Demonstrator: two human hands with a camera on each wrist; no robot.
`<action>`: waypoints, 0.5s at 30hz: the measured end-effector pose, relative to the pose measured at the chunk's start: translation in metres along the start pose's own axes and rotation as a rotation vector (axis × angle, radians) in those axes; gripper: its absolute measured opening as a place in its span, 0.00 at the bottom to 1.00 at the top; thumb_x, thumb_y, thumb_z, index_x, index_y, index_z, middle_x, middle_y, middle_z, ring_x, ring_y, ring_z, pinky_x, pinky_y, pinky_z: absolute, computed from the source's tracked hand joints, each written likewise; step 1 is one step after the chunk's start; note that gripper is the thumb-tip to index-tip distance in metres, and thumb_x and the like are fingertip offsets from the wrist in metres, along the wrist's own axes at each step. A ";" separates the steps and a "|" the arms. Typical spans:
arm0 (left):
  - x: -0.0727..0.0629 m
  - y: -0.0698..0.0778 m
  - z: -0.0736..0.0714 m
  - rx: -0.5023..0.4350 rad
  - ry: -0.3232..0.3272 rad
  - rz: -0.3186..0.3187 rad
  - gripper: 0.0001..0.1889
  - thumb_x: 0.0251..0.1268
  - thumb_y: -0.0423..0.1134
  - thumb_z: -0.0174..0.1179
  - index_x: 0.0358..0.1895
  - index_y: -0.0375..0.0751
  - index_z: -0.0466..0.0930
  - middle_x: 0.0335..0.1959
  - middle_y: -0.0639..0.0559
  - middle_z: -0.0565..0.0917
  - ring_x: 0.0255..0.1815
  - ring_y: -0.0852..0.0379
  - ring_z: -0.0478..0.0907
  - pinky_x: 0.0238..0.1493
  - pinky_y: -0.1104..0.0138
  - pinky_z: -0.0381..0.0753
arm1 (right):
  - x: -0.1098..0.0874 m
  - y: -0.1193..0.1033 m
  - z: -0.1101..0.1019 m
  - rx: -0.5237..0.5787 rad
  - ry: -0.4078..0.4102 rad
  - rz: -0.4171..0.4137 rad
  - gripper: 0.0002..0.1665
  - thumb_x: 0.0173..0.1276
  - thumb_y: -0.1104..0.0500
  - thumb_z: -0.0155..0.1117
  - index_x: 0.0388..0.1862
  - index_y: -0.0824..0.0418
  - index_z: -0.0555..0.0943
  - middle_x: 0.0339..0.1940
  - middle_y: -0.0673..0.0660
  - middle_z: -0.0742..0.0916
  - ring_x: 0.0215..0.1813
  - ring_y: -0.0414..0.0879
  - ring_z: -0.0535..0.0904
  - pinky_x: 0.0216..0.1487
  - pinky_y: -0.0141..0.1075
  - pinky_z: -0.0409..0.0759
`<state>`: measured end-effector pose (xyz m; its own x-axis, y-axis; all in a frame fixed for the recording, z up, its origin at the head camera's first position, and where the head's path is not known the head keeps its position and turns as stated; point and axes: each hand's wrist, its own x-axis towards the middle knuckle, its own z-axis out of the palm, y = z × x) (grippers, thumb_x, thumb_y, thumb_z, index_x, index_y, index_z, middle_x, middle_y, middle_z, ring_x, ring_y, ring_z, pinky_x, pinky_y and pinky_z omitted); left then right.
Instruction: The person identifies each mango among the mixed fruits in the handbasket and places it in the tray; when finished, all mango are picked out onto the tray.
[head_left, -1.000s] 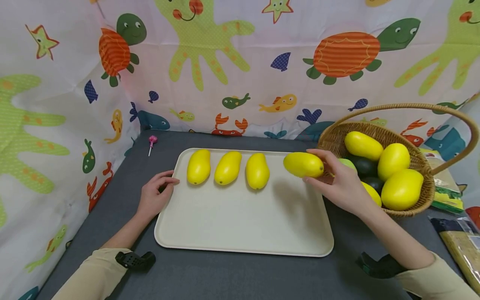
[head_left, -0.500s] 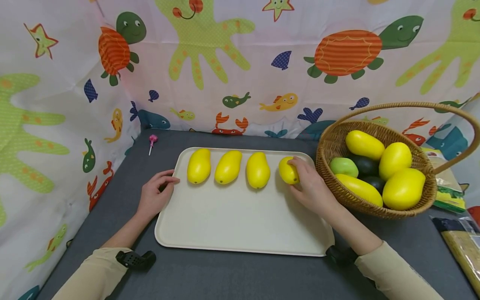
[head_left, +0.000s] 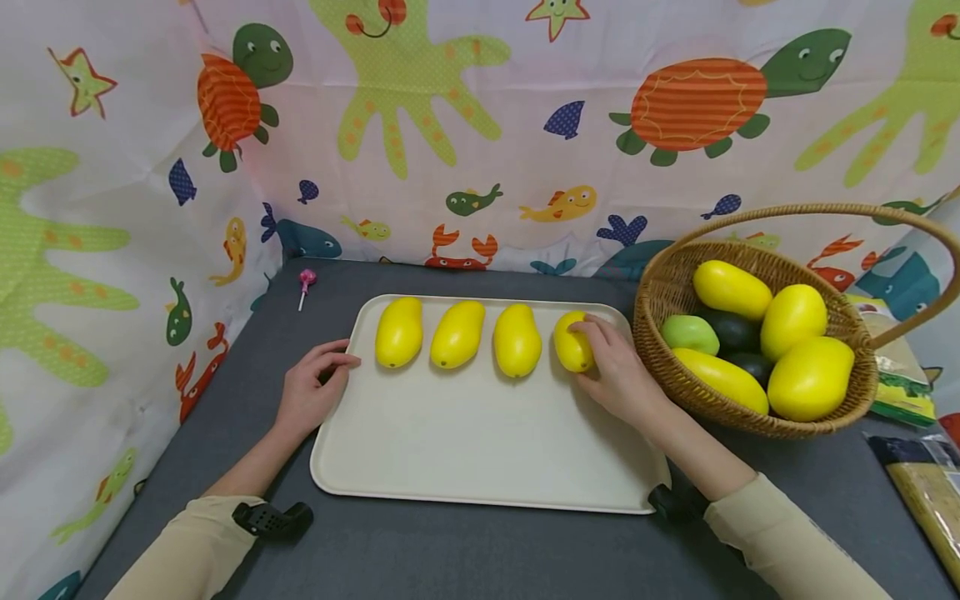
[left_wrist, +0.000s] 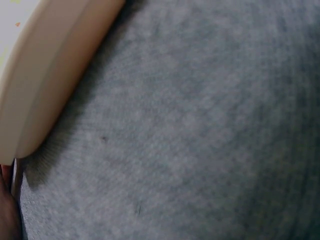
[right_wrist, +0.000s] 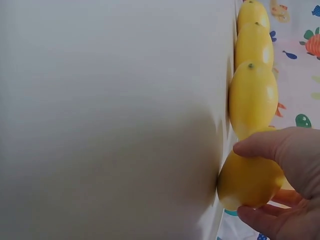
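In the head view, my right hand (head_left: pixel 618 372) grips a yellow mango (head_left: pixel 573 342) at the back right of the cream tray (head_left: pixel 480 442). The right wrist view shows thumb and fingers curled round this mango (right_wrist: pixel 248 182), which touches the tray. To its left, the third mango (head_left: pixel 517 342), the second mango (head_left: pixel 457 335) and the first mango (head_left: pixel 399 332) lie in a row along the back of the tray. My left hand (head_left: pixel 311 390) holds the tray's left rim at the fingertips. Only a sliver of that hand (left_wrist: pixel 7 215) appears in the left wrist view.
A wicker basket (head_left: pixel 855 408) stands right of the tray, with yellow mangoes, dark fruits and a green fruit (head_left: pixel 690 334) inside. Behind it lies a packet (head_left: pixel 900 379), with another bag (head_left: pixel 918 492) nearer. A pink lollipop (head_left: pixel 307 279) lies at the back left. Printed cloth hangs behind.
My right hand has brought the mango left and down from beside the basket onto the tray's back right, turning it lengthwise. Over the last half second it shifted slightly left. My left hand stayed put.
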<state>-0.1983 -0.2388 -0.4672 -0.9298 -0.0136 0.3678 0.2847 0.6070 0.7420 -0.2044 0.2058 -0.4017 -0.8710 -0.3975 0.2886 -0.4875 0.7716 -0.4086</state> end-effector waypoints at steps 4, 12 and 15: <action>0.000 0.000 0.000 0.000 0.003 0.003 0.09 0.66 0.28 0.58 0.40 0.40 0.88 0.56 0.45 0.80 0.49 0.48 0.80 0.41 0.80 0.71 | -0.001 -0.001 0.000 0.017 -0.020 0.026 0.39 0.51 0.66 0.77 0.61 0.62 0.69 0.67 0.69 0.69 0.68 0.64 0.65 0.65 0.58 0.65; 0.000 0.000 0.000 -0.008 0.003 0.006 0.09 0.65 0.28 0.58 0.40 0.40 0.88 0.56 0.44 0.80 0.49 0.48 0.80 0.40 0.81 0.71 | -0.003 -0.001 0.001 0.030 -0.023 0.034 0.40 0.50 0.62 0.79 0.61 0.63 0.69 0.68 0.69 0.69 0.67 0.64 0.67 0.63 0.57 0.68; 0.000 0.000 0.001 -0.003 0.000 0.001 0.09 0.66 0.29 0.58 0.40 0.40 0.88 0.56 0.44 0.80 0.49 0.48 0.80 0.41 0.81 0.71 | -0.004 -0.001 0.001 0.027 -0.023 0.046 0.43 0.51 0.60 0.79 0.63 0.66 0.68 0.68 0.69 0.69 0.67 0.63 0.67 0.63 0.56 0.68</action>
<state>-0.1985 -0.2381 -0.4679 -0.9295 -0.0131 0.3686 0.2862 0.6046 0.7434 -0.2007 0.2061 -0.4033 -0.8937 -0.3735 0.2487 -0.4479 0.7757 -0.4445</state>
